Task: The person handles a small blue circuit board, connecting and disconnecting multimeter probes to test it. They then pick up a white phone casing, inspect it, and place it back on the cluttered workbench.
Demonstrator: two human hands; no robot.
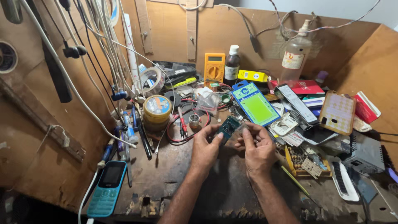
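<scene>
Fingers (215,133) of both hands pinch a small green circuit board (229,127) above the cluttered, scarred wooden workbench (166,174), boxed by plywood walls (365,62).

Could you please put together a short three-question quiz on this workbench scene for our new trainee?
1. True or false: both hands hold the small green circuit board.
2. Which lies nearest the bench's front left edge? A) yellow multimeter B) blue keypad phone C) dark glass bottle with white cap
3. Fill in: the red and black probe leads lie to the ____ of the left hand.

Key: 1 true, the right hand grips it too; 2 B; 3 left.
</scene>
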